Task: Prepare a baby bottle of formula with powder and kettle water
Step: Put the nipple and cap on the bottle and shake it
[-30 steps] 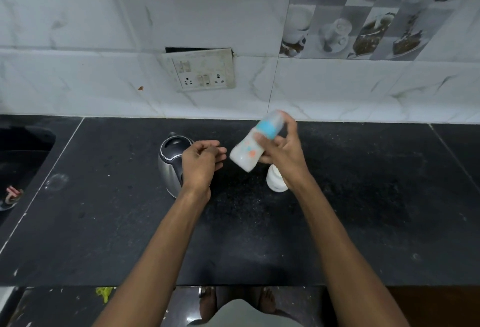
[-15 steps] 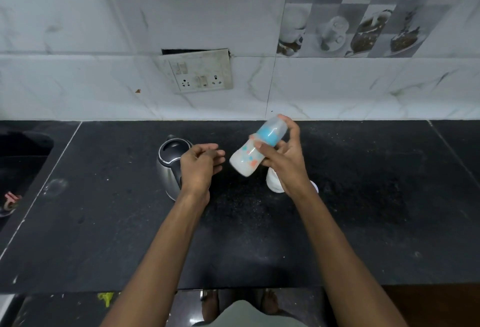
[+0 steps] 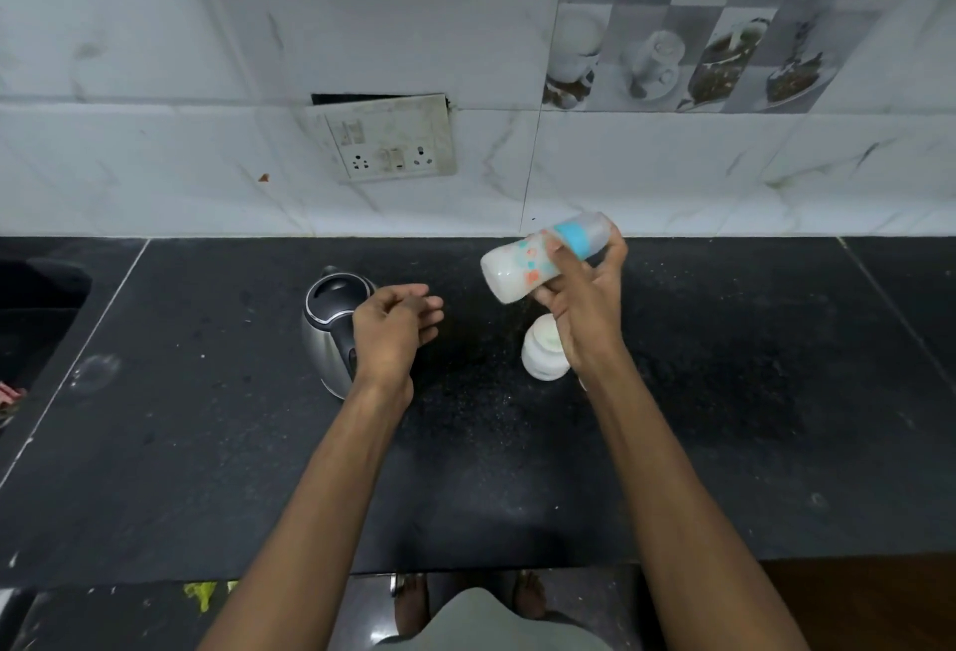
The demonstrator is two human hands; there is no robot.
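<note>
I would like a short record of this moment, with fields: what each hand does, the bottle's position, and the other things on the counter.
right hand: right hand grips the baby bottle above the counter
bottle position: tilted nearly on its side, blue collar end toward the wall, white liquid inside
left hand: left hand holds nothing, fingers loosely curled, in front of the kettle
kettle: steel kettle stands on the black counter, lid closed
jar: white jar stands on the counter under the right hand
wall: socket plate on the tiles
</note>
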